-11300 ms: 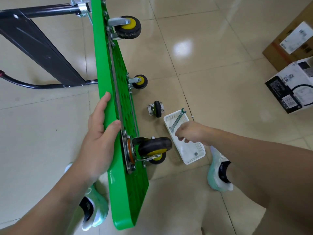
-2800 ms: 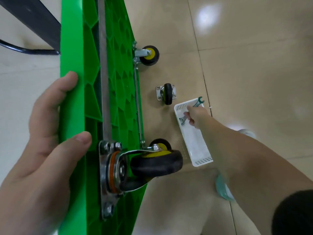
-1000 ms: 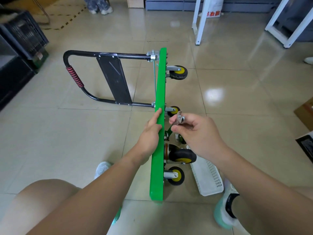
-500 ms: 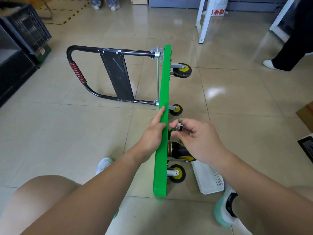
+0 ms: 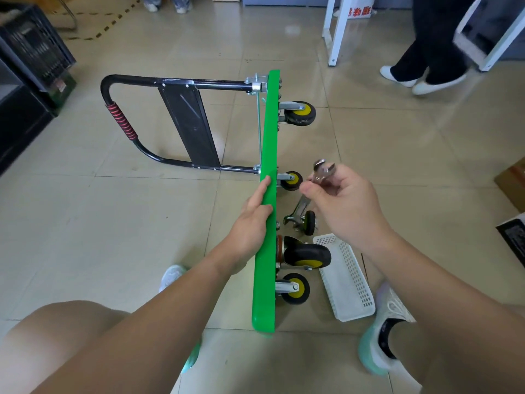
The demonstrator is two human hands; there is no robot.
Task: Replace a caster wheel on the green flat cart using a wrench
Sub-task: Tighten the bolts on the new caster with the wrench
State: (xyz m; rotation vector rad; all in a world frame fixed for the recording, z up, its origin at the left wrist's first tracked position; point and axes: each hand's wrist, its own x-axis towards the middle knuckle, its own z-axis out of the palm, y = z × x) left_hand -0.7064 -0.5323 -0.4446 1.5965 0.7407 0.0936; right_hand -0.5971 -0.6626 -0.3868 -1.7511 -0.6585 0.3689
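Note:
The green flat cart [image 5: 268, 143] stands on its long edge on the tiled floor, wheels facing right, black handle folded out to the left. My left hand [image 5: 252, 220] grips its upper edge near the middle. My right hand [image 5: 345, 206] holds a metal wrench [image 5: 322, 170] in the air to the right of the deck; one jaw end sticks up above my fingers and the other end hangs below. A large black caster [image 5: 306, 254] sits on the deck below my hands. A loose caster wheel [image 5: 308, 223] lies on the floor beside the deck.
A white plastic basket [image 5: 348, 282] lies on the floor right of the cart, by my right shoe. Cardboard boxes sit at the far right edge. A person's legs [image 5: 426, 52] pass at the upper right near white table legs. Black crates stand at the upper left.
My right hand took the wrench from the basket, lifted it beside the deck, and has now drifted slightly right. The view pulled back. A person walked in at the upper right.

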